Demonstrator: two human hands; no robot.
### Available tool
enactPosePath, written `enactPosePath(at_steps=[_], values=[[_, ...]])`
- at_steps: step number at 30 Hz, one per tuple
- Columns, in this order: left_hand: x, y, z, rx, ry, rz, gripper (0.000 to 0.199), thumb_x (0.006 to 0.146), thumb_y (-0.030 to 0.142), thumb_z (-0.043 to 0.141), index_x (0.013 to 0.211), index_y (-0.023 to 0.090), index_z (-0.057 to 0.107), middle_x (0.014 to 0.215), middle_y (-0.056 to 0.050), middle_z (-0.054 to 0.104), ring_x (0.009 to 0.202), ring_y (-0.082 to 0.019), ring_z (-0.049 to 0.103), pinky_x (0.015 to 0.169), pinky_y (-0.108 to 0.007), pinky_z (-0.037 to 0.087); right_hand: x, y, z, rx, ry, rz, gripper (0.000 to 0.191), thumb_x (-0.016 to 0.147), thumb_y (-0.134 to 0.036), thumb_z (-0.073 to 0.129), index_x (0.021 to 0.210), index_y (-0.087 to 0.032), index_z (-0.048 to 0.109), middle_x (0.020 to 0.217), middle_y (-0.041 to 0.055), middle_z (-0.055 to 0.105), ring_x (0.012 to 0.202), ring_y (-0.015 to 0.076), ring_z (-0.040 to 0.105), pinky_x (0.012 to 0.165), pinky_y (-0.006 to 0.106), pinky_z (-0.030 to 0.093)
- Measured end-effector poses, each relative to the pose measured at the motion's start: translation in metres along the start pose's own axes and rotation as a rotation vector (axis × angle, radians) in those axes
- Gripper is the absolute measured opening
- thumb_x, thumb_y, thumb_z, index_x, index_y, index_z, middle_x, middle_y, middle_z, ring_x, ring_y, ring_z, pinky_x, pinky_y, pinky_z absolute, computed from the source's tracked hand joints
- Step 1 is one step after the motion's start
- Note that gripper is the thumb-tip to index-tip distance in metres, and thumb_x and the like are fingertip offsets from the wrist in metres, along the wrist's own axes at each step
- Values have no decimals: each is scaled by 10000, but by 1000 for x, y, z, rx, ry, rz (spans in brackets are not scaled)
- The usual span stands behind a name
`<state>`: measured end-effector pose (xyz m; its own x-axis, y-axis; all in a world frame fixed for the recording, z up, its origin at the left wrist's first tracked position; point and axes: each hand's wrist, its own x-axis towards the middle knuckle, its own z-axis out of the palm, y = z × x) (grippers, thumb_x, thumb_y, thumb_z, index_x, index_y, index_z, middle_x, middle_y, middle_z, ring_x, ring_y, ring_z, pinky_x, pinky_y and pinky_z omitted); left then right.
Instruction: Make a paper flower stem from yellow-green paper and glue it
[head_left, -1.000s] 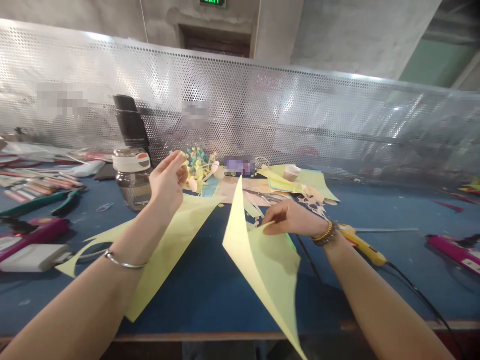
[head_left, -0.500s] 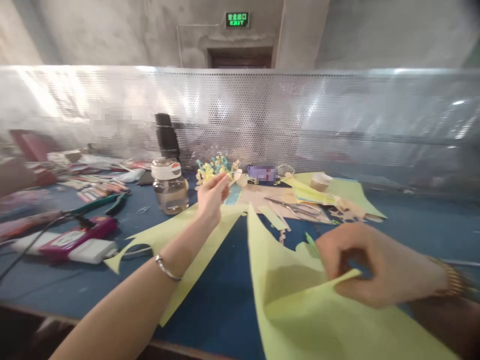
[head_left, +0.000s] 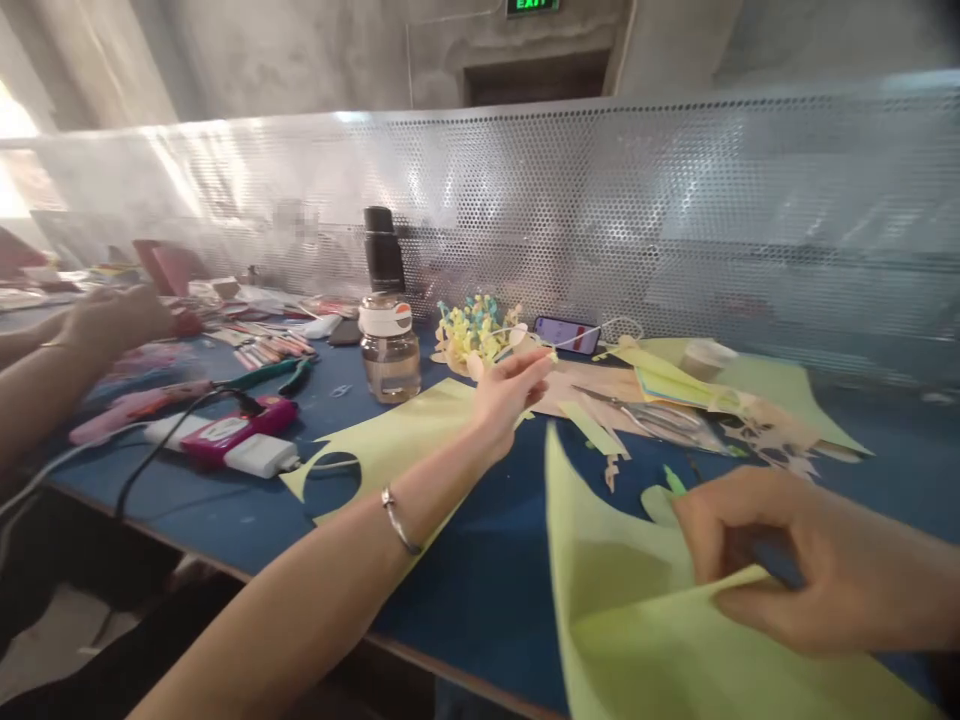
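My left hand (head_left: 511,395), with a silver bracelet on the wrist, reaches over the middle of the table. Its thumb and fingers pinch a small pale piece (head_left: 553,355), too small to name. Just behind it stands a cluster of tiny yellow, blue and peach flowers (head_left: 472,335). At the lower right my right hand (head_left: 780,560) is closed on the edge of a large yellow-green paper sheet (head_left: 645,640), which bends up. By its fingers lie a small green cut-out (head_left: 658,503) and a bright green tip (head_left: 675,482). Under my left arm lies another yellow-green sheet (head_left: 405,430) with a round cut-out.
Behind are a drink bottle (head_left: 391,355), a black bottle (head_left: 384,250) and a phone (head_left: 568,334). Scissors (head_left: 637,408) lie among paper scraps, near a tape roll (head_left: 709,355). A power strip (head_left: 225,435) and pliers (head_left: 262,378) lie left, beyond which a co-worker's hands (head_left: 120,320) show.
The view has turned left and tilted down, bringing the co-worker's hands into sight. My left hand has moved right of the flower cluster. My right hand still grips the sheet.
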<state>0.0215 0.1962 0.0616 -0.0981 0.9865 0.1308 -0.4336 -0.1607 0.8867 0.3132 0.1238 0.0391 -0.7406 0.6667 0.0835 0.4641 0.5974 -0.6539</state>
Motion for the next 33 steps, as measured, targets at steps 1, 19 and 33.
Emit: enactPosePath(at_steps=[1,19,33], values=[[1,1,-1,-5,9,3,307,552,301,818,827,186,740,686,12,624,532,-43,502,604,-207,442,16,-32,-2,-6,-94,45,164,689,-86,618,698,-250,609,634,13,608,557,131,565,479,234,446],[-12,29,8,116,-62,357,193,658,278,755,839,211,739,736,-11,669,559,-78,525,599,-236,450,87,-28,11,-255,345,141,317,814,-455,578,955,-189,678,809,30,625,600,120,528,585,254,435],[-29,-7,15,166,-239,-144,209,604,304,790,762,173,747,684,-20,653,548,-68,529,601,-218,450,95,12,7,-780,585,350,257,837,-161,504,1035,-214,659,1088,58,651,970,227,601,752,312,452]])
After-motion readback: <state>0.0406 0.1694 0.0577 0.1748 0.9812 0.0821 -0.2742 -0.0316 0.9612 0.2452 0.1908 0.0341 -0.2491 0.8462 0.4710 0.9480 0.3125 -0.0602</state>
